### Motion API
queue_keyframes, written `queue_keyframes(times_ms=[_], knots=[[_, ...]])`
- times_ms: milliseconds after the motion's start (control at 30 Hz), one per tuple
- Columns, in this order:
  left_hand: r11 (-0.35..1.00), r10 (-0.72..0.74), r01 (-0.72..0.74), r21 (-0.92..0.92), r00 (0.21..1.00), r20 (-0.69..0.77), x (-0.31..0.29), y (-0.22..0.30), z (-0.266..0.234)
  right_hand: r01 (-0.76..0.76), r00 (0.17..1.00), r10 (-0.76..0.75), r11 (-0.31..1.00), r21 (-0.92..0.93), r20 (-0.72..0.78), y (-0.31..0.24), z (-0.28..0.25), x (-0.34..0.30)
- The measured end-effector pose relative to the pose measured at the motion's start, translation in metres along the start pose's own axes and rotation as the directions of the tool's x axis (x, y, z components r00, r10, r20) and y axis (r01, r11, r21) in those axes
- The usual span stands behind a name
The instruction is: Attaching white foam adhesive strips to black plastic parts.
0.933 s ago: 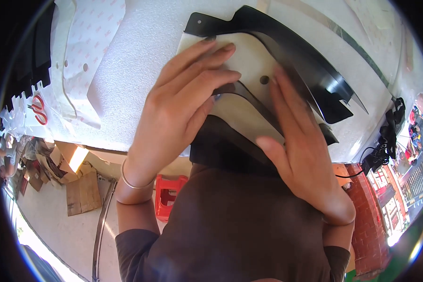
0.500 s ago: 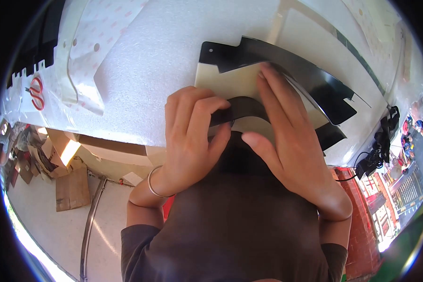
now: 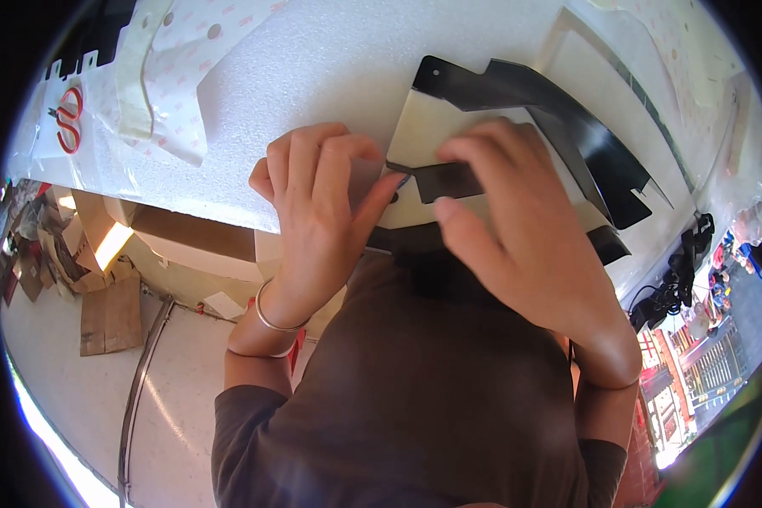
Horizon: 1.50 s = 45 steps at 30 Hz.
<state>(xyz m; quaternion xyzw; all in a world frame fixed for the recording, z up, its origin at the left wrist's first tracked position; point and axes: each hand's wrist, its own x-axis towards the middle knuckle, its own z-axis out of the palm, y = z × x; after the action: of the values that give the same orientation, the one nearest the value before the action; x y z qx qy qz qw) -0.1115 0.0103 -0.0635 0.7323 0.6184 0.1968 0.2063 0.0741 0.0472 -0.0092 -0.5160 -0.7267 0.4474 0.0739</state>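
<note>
A black sheet panel with notched ends (image 3: pixel 559 97) lies on the white foam sheet, with a cream-coloured layer (image 3: pixel 415 127) beside and beneath it. Across the cream layer runs a dark strip (image 3: pixel 440 183), fairly flat. My left hand (image 3: pixel 313 203) has curled fingers, its thumb and index finger at the strip's left end. Above the strip's other end is my right hand (image 3: pixel 525 220), blurred at the fingers, with thumb and index finger apart. More black sheet (image 3: pixel 411 240) shows at the near edge against my shirt, partly hidden by my hands.
Red-handled scissors (image 3: pixel 69 120) lie at the far left near a pale perforated sheet (image 3: pixel 199 63). Black cables (image 3: pixel 673 284) bunch at the right edge. An open cardboard box (image 3: pixel 195 241) stands below the left edge of the foam sheet (image 3: pixel 271 76).
The strip was bowed upward between my hands and now lies flatter. My right hand's fingers have drawn back from the panel and curled. The view has shifted slightly.
</note>
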Motion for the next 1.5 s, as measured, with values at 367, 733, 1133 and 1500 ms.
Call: queue_keyframes(times_ms=[367, 733, 1133, 1500], knots=[[0.945, 0.308, -0.32, 0.073, 0.94, 0.144, 0.002, -0.006, 0.002, 0.03, 0.999, -0.028, 0.999, -0.037, 0.039, 0.007, -0.003, -0.017], [0.962, 0.261, -0.244, -0.12, 0.952, 0.159, 0.021, -0.007, -0.007, -0.338, 0.938, 0.27, 0.849, -0.407, -0.216, 0.052, -0.052, -0.102], [0.813, 0.58, -0.581, -0.039, 0.814, -0.039, 0.05, 0.033, -0.045, -0.232, 0.584, 0.328, 0.944, 0.234, -0.742, 0.151, -0.055, -0.167], [0.867, 0.293, 0.079, 0.492, 0.718, -0.632, 0.222, -0.06, -0.348, -0.026, 0.557, 0.221, 0.968, 0.249, -0.801, 0.186, -0.03, -0.144]])
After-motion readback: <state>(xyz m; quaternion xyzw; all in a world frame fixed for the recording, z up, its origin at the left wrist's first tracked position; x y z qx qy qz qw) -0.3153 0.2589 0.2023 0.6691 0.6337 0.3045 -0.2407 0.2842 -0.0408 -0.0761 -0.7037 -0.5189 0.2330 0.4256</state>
